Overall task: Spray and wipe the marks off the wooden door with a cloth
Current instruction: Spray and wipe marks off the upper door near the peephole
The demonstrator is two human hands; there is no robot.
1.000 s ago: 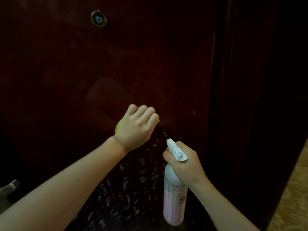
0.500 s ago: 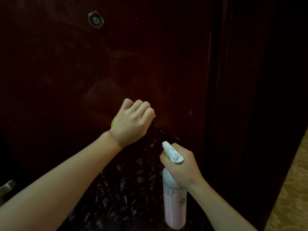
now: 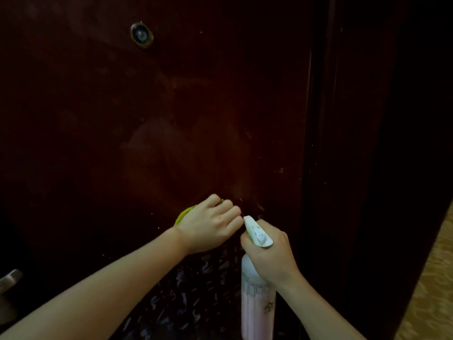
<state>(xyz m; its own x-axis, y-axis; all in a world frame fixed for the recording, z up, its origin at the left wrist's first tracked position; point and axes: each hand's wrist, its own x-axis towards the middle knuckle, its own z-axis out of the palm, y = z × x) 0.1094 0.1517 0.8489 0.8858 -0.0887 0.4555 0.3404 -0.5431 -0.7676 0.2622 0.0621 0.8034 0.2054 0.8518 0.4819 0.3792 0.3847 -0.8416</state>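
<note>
Door (image 3: 171,106), dark wood, is filling nearly everything ahead, smeared pale in the middle, with a brass peephole (image 3: 141,35) high up. Her right hand (image 3: 269,253) is gripping a pink spray bottle (image 3: 256,305) by its white head. Her left hand (image 3: 208,224) is curling around a yellow-green cloth (image 3: 182,214), pressing it on the wood.

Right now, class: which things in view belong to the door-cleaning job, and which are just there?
In use: door; yellow-green cloth, gripped by the left hand; pink spray bottle, held by the right hand.

Just there: peephole; handle; frame; floor.
</note>
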